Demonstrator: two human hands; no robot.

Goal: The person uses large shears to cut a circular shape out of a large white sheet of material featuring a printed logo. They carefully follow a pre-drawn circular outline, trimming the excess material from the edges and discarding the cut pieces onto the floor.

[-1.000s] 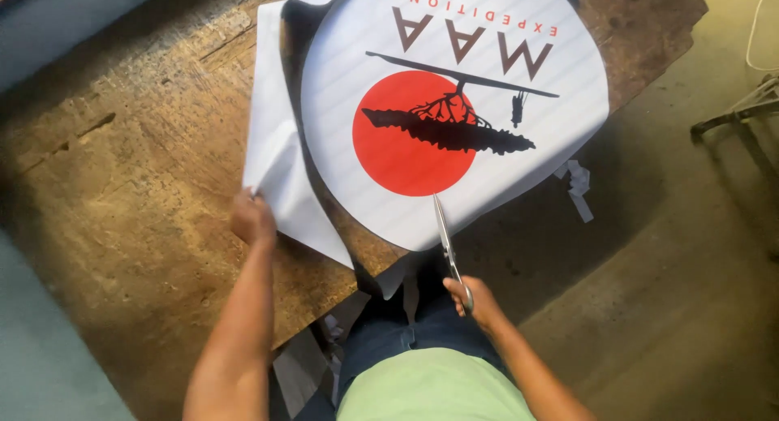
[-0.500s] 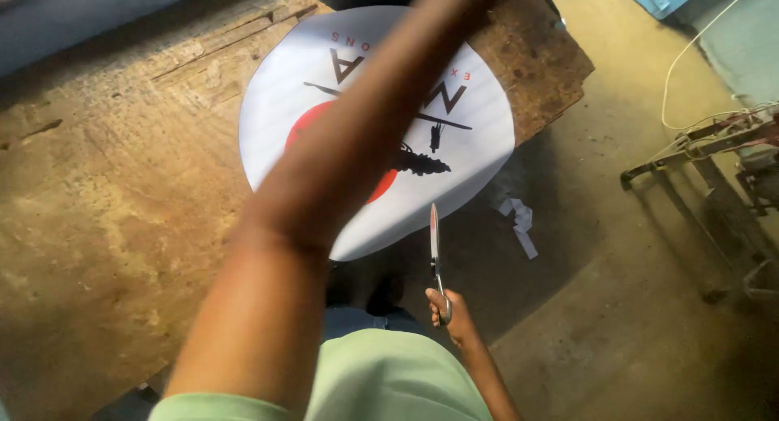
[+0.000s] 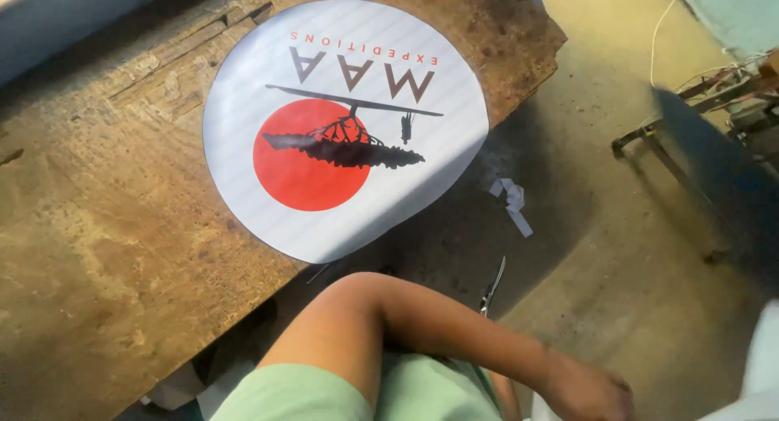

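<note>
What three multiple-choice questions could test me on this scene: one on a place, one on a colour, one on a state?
1. Where do the paper scraps lie? A on the table B on the floor C on the sheet
2. What colour is the big disc on the round sheet? A blue B red C green
3. How is the round sheet? A rolled B crumpled C flat
Answers: B, they lie on the floor beside the table; B, plainly red; C, it lies spread on the wood.

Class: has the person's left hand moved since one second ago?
Yes. The left hand has left the wooden table and swung across to the person's right, now beyond the table's edge.
</note>
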